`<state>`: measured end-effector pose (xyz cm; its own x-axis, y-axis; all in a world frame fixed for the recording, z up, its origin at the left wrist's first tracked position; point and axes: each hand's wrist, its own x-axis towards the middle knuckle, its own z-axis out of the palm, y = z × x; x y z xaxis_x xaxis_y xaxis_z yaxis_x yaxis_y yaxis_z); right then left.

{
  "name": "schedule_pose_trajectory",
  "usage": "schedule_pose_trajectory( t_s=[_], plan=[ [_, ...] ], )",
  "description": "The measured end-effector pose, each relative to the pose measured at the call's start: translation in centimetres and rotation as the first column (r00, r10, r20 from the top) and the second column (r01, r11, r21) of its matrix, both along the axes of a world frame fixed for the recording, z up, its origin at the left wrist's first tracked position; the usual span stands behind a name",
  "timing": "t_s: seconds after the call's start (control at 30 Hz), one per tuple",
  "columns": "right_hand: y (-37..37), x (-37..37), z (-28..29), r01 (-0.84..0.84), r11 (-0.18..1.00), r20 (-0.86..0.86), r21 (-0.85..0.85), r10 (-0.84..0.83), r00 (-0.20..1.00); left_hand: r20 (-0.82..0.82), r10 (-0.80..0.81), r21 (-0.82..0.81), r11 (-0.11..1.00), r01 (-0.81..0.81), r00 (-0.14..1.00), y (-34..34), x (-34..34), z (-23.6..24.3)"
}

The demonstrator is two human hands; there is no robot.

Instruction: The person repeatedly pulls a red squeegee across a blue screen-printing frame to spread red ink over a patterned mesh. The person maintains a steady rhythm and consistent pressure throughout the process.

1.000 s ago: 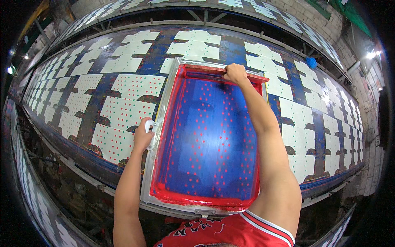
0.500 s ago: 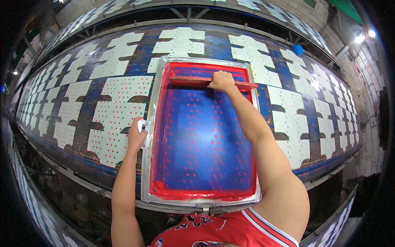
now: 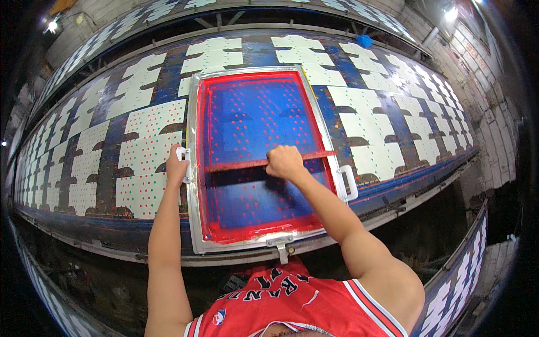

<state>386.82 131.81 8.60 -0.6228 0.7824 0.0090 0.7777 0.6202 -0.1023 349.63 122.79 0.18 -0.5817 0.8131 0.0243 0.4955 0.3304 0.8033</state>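
With the right hand [image 3: 284,162] clenched on the squeegee [image 3: 269,163] mid-screen [image 3: 252,112] and the left hand [image 3: 177,168] gripping the frame handle [image 3: 183,164], uneven pressure risked shifting the frame and smearing ink.

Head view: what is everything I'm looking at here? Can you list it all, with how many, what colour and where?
Printing screen: one, blue mesh edged in red ink, in a pale metal frame, lying flat on the table in front of the person.
Squeegee: one, red-stained bar, lying across the screen.
Frame handles: two, white, one on each side of the frame.
Fabric panels: many, cream with small red and green dots, in rows along the table.
Printing table: one, long, dark blue, running left to right.
Round blue thing: one, far side of the table; too small to tell what.
Left hand: on the frame's left handle.
Right hand: gripping the squeegee.
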Motion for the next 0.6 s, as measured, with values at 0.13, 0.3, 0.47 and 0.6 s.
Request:
schedule_pose_trajectory(
  t_s=[0.13, 0.3, 0.47, 0.6],
  plan=[
    [-8.3, 3.0, 0.1, -0.016, 0.999, -0.012, -0.034, 0.015, 1.000, 0.048, -0.034, 0.046, 0.998, 0.032, 0.998, 0.2, -0.6, -1.1],
    [-17.0, 5.6, 0.1, -0.025, 0.997, -0.018, -0.069, 0.024, 1.000, -0.021, -0.006, 0.029, 1.000, 0.007, 1.000, 0.3, -0.3, -0.7],
    [-21.8, 7.3, 0.0, -0.079, 0.997, -0.158, 0.003, 0.078, 0.984, 0.002, -0.007, 0.022, 1.000, 0.007, 1.000, 0.3, -0.3, -0.7],
    [-22.8, 8.1, -0.3, -0.139, 0.990, -0.193, -0.016, 0.133, 0.972, -0.060, 0.005, 0.004, 1.000, -0.005, 0.998, 0.3, -0.4, -1.0]
  ],
)
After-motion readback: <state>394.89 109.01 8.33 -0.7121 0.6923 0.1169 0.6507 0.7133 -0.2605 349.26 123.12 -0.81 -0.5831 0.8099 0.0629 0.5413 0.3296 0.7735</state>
